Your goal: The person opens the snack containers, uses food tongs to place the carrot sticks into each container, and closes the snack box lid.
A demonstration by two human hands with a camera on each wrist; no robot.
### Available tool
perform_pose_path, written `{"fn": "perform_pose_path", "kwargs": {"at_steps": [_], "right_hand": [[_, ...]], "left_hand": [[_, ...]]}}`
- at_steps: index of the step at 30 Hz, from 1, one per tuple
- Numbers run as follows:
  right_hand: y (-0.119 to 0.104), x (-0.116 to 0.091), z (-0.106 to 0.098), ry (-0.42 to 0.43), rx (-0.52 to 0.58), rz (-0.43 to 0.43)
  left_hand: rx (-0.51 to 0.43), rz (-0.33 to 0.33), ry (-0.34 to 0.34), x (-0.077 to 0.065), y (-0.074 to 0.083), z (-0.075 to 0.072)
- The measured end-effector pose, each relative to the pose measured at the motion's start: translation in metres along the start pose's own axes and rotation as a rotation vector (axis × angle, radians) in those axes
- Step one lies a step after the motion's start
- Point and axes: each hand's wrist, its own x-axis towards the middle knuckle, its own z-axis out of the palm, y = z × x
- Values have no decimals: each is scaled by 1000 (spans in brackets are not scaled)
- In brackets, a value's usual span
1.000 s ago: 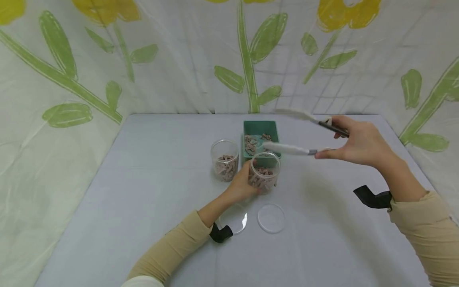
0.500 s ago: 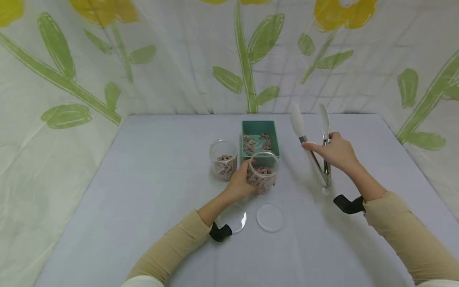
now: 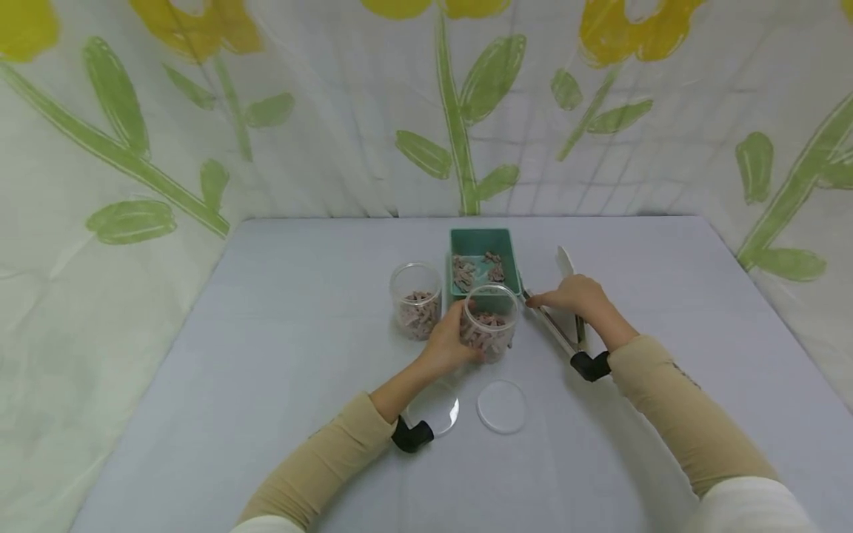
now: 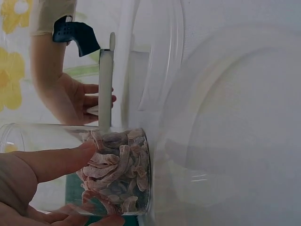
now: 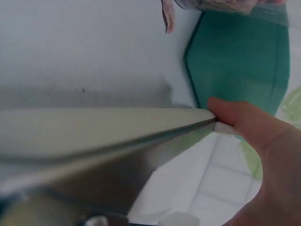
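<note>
My left hand grips a clear plastic jar, partly filled with pale brownish-pink strips that look like dried meat. The left wrist view shows its thumb lying along the jar wall. To the right, my right hand holds metal tongs with white tips, their two arms spread apart. One tip points toward the back; the other is mostly hidden beside the green tray. The tray contains more strips in two small heaps and stands just behind the held jar.
A second clear jar with similar strips stands left of the held one. Two round clear lids lie in front, one partly behind my left wrist. A flower-patterned sheet hangs behind the table. A loose strip shows near the held jar.
My right hand has swung the tongs down and leftward, from high on the right to the tray's right side. My left hand keeps its grip on the jar, which stays put.
</note>
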Motion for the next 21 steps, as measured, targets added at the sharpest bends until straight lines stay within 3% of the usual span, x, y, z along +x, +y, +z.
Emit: {"fn": "perform_pose_path", "kwargs": {"at_steps": [21], "right_hand": [[-7,10,12,2,-117,10]], "left_hand": [[47,28,63,0,1,6]]}}
